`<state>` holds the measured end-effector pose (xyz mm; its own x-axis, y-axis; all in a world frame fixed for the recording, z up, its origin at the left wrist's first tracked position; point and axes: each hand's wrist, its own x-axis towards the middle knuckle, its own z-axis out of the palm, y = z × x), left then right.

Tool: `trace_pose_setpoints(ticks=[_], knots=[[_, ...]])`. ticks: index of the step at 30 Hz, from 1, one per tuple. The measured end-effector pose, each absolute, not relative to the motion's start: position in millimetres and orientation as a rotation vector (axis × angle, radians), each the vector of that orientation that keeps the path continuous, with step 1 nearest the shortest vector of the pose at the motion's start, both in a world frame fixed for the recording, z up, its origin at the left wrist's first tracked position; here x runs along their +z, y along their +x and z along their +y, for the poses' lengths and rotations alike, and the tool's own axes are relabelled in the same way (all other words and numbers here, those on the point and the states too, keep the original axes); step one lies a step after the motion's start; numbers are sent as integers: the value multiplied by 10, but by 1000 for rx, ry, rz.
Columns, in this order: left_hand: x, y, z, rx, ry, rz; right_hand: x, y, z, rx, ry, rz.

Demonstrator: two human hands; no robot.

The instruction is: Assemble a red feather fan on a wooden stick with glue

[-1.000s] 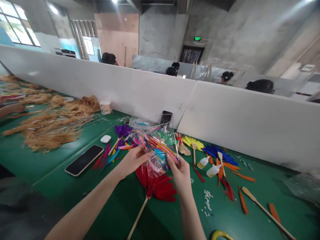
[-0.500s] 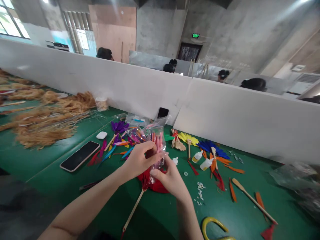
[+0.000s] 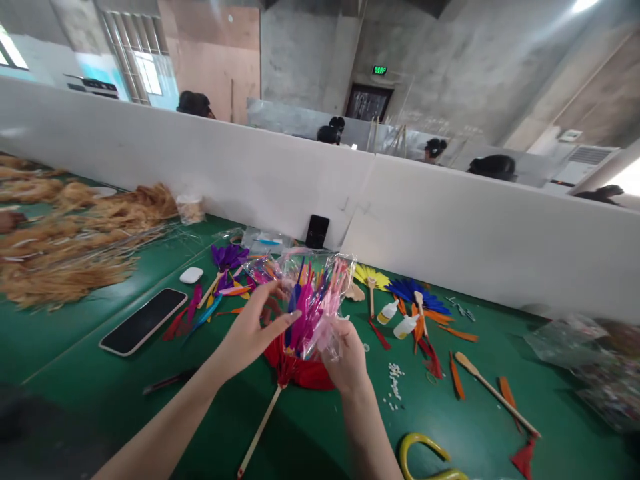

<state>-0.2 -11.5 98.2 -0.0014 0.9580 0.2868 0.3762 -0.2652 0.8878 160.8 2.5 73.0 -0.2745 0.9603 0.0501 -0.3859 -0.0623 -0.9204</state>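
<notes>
A clear, glossy plastic bag of long magenta, pink and blue feathers is between the hands, above a red feather fan, the feathers' long axis running near to far. The right hand pinches its near right edge; the left hand, angled in from the left, has thumb and fingers spread, contact unclear.

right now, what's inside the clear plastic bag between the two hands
Slender magenta, blue and pale pink feathers show through the clear plastic bag. The left hand and right hand cover parts of it; whatever lies behind the front feathers is hidden.
</notes>
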Motion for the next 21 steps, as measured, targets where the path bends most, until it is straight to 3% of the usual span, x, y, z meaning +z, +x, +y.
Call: trace_pose_setpoints(ticks=[5, 14, 21], knots=[[874, 67, -146, 1097, 1614, 1163, 859, 1605, 14, 1533, -744, -1269], [658, -74, -116, 1134, 1636, 1405, 665, 1672, 180, 1257, -1023, -1541], [347, -813, 297, 1354, 1314, 1608, 565, 1697, 232, 1334, -1070, -1662]])
